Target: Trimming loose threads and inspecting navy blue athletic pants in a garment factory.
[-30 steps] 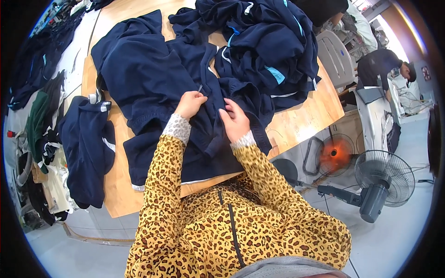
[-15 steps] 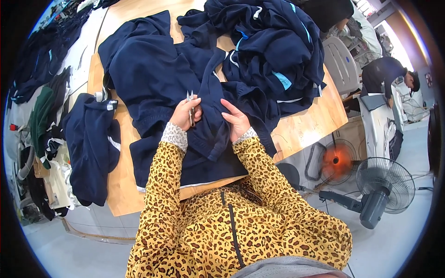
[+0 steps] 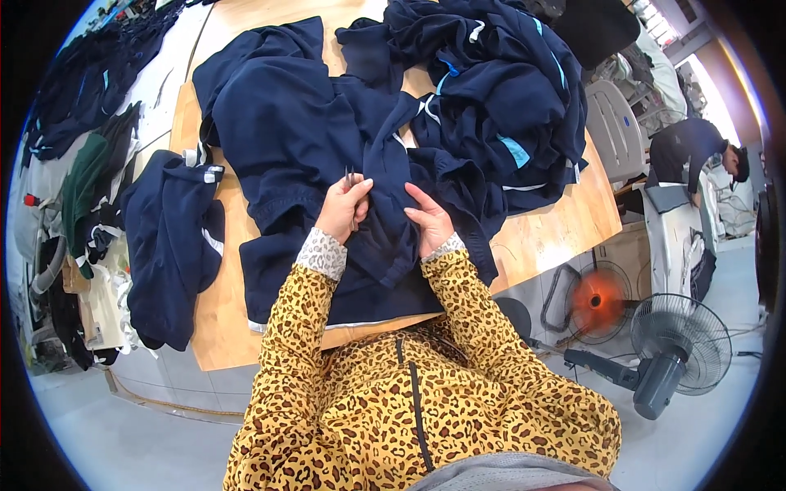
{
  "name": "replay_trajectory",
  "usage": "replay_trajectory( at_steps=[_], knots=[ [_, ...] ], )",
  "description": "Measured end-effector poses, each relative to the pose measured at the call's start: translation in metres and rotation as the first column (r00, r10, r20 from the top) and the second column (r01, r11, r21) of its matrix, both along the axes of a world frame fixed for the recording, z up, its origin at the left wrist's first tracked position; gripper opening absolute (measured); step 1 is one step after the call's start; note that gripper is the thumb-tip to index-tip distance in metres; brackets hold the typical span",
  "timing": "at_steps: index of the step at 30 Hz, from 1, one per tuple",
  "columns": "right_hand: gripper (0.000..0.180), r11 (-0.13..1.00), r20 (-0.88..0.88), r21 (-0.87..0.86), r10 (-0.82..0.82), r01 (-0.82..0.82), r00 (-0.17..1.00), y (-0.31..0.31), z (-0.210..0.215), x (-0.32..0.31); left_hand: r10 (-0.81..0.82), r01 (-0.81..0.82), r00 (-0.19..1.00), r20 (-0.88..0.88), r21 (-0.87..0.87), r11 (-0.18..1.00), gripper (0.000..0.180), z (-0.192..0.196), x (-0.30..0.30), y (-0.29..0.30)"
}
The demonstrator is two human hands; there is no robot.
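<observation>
My left hand is closed around a small pair of metal thread snips, whose pointed tips stick up past my thumb. It rests against a navy blue garment, where a narrow tube-like part, like a sleeve or leg, lies between my hands. On the other side of that part is my right hand, its index finger and thumb stretched out and apart beside the cloth. Its other fingers are mostly hidden. The rest of the garment spreads over the wooden tabletop.
A heap of navy clothes with light blue and white trim lies far right. Another navy garment hangs over the left edge. To the right stand a grey fan, an orange-centred fan, a plastic chair and a bending person.
The whole view has shifted slightly, so things sit a little further right. My left hand has turned a little, and the snips show less. Both hands stay at the same part of the garment.
</observation>
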State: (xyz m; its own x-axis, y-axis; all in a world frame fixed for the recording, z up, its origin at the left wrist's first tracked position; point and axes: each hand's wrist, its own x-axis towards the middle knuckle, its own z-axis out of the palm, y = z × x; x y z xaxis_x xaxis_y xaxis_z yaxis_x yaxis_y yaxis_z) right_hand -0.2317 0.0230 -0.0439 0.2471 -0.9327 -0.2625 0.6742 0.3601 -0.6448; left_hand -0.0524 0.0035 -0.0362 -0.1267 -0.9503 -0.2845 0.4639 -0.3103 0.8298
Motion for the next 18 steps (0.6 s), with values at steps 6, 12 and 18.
replay_trajectory(
  at_steps=[6, 12, 18],
  knots=[
    [0.044, 0.997, -0.066, -0.039, -0.076, 0.073, 0.995, 0.002, -0.002, -0.002, 0.594, -0.081, 0.485, 0.641, -0.644, 0.761, 0.018, 0.025, -0.031, 0.018],
    [0.045, 0.996, -0.094, -0.052, -0.073, 0.068, 0.993, 0.006, -0.011, 0.000, 0.488, 0.127, 0.516, 0.703, -0.627, 0.769, 0.026, 0.018, -0.042, 0.031],
    [0.047, 0.996, -0.210, -0.072, -0.059, 0.045, 0.976, 0.009, -0.017, -0.001, 0.327, 0.079, 0.623, 0.711, -0.473, 0.878, 0.014, 0.004, -0.035, 0.017]
  ],
)
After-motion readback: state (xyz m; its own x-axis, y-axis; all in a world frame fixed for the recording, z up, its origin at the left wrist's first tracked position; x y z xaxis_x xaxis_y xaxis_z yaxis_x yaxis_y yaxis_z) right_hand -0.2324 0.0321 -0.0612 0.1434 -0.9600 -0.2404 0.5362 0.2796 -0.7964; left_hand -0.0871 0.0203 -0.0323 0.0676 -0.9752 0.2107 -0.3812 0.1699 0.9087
